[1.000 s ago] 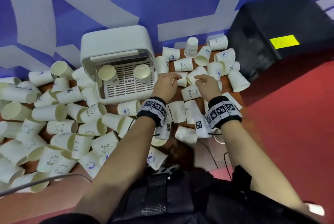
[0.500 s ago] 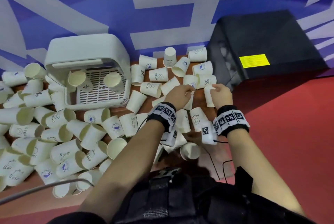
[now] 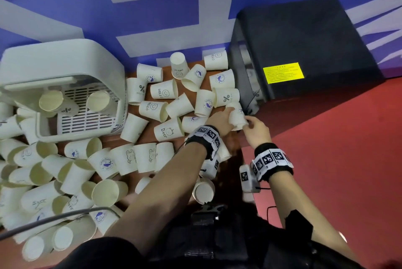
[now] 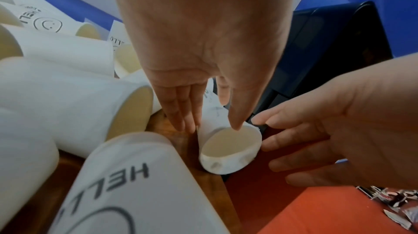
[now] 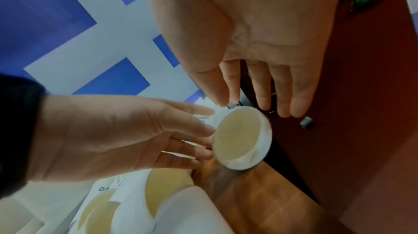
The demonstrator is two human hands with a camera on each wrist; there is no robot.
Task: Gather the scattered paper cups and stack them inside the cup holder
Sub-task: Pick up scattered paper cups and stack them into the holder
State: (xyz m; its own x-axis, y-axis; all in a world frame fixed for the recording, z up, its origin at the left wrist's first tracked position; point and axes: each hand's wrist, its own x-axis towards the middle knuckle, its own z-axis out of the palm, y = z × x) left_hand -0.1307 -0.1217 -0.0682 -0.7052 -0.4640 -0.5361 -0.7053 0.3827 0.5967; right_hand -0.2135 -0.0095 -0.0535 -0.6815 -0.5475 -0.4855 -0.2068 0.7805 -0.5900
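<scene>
At the near left of the brown wooden surface (image 3: 233,144) a dense heap of white paper cups (image 3: 71,173) is seen, most lying on their sides with cream insides showing; "HELLO", "Bear", "%" and blue round logos are printed on them. Farther on, at the right edge, one paper cup (image 3: 236,117) is held tilted, its mouth turned toward the wearer. It is pinched by the left hand (image 3: 219,119), thumb on the rim and fingers along the wall. The right hand (image 3: 257,130) is spread, fingers nearly straight, fingertips touching the rim. At the far left the white cup holder (image 3: 65,66) stands with two cups inside. A black box (image 3: 304,47) is set beyond.
</scene>
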